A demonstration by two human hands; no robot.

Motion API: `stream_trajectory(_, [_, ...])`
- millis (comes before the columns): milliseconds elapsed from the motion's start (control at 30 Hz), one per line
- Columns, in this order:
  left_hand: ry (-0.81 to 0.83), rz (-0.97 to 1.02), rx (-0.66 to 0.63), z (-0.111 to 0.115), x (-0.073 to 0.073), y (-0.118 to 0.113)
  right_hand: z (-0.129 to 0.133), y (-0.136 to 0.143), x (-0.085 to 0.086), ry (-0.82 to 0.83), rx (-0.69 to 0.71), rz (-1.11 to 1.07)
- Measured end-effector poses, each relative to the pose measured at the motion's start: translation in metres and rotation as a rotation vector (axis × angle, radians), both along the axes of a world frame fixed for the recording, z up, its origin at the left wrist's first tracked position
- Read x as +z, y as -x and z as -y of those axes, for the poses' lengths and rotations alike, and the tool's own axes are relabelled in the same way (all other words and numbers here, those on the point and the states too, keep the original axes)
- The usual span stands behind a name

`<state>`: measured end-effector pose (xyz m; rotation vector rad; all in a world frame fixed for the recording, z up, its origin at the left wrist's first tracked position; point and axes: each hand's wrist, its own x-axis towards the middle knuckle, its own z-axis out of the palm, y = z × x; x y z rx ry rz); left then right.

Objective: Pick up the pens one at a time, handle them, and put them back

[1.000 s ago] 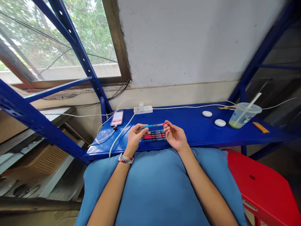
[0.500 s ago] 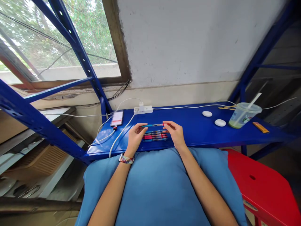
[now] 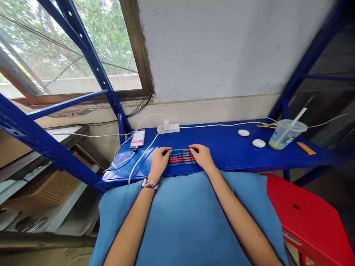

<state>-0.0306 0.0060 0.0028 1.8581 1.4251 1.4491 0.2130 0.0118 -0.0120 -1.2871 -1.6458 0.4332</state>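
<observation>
Several pens (image 3: 181,160) lie side by side in a row on the blue tabletop (image 3: 222,144), their barrels in blue, red and dark tones. The farthest one is a blue pen (image 3: 180,150), lying along the back of the row. At its left end my left hand (image 3: 159,161) is closed, thumb and forefinger at the tip. My right hand (image 3: 203,156) is closed at its other end in a similar pinch, and partly covers the right ends of the row.
Behind the pens sits a white power strip (image 3: 174,128) with cables. Two white oval objects (image 3: 259,143), a plastic cup (image 3: 287,133) with a straw and an orange packet (image 3: 306,148) are at the right. A blue cushion (image 3: 183,221) lies under my forearms; a red stool (image 3: 310,214) stands beside it.
Both hands have brought the blue pen down and closer to the row, where it now lies along the far side. My right hand has shifted slightly left.
</observation>
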Motion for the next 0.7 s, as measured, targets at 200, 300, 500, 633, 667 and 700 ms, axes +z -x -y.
stream_trajectory(200, [0.007, -0.103, 0.028, -0.0071, -0.0104, 0.0028, 0.0061, 0.0022, 0.0038, 0.019, 0.009, 0.074])
stream_trajectory(300, [0.012, -0.126, 0.032, -0.0084, -0.0119, 0.0027, 0.0076, 0.0029, 0.0037, 0.015, 0.012, 0.095])
stream_trajectory(500, [0.027, -0.215, 0.031, -0.0068, -0.0095, 0.0021, 0.0089, 0.0027, 0.0014, 0.001, 0.02, 0.134])
stream_trajectory(633, [0.007, -0.243, 0.027, -0.0047, -0.0095, 0.0024, 0.0093, 0.0018, -0.0002, -0.011, 0.043, 0.119])
stream_trajectory(667, [0.003, -0.246, 0.028, -0.0042, -0.0097, 0.0025, 0.0095, 0.0015, -0.0005, -0.013, 0.046, 0.116])
stream_trajectory(700, [0.002, -0.251, 0.028, -0.0037, -0.0098, 0.0026, 0.0096, 0.0013, -0.0008, -0.014, 0.047, 0.11])
